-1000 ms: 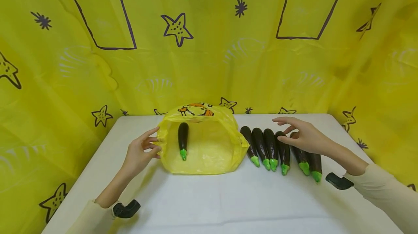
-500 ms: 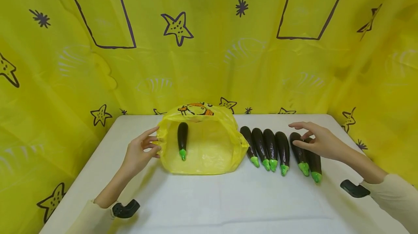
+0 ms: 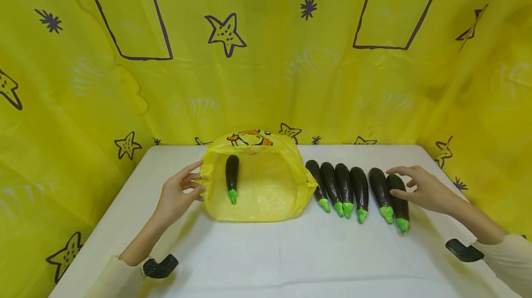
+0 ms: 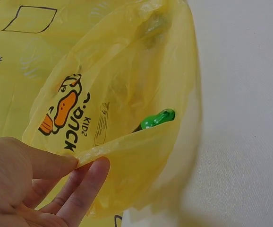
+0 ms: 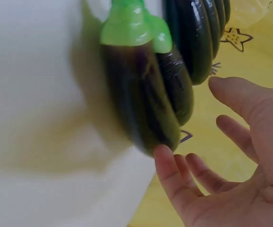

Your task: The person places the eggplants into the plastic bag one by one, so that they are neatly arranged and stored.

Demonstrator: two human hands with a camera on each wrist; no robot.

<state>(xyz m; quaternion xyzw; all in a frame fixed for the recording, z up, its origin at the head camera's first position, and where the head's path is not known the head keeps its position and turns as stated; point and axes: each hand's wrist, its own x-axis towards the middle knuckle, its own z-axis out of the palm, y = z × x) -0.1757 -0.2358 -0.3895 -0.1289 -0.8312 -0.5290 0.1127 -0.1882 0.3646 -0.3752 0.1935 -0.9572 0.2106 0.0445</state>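
A yellow plastic bag (image 3: 266, 212) lies on its side, mouth toward me, with a duck print on top. One dark eggplant (image 3: 232, 173) with a green stem end rests inside, toward the left. My left hand (image 3: 176, 196) pinches the bag's left rim between thumb and fingers; the left wrist view shows the fold in that pinch. Right of the bag, several eggplants lie in a row, stem ends toward me. Over the rightmost eggplant (image 3: 402, 210) hovers my right hand (image 3: 428, 189), fingers loosely bent and spread. Whether a fingertip touches that eggplant, I cannot tell.
The white-covered table (image 3: 287, 256) extends in front of the bag and the row. A yellow patterned curtain (image 3: 266, 81) hangs behind and on both sides. A slight gap parts the two rightmost eggplants from the nearest other eggplant (image 3: 359, 191).
My right hand has travelled rightward and toward me along the row, from above the middle eggplants to the rightmost one. My left hand keeps its hold on the bag.
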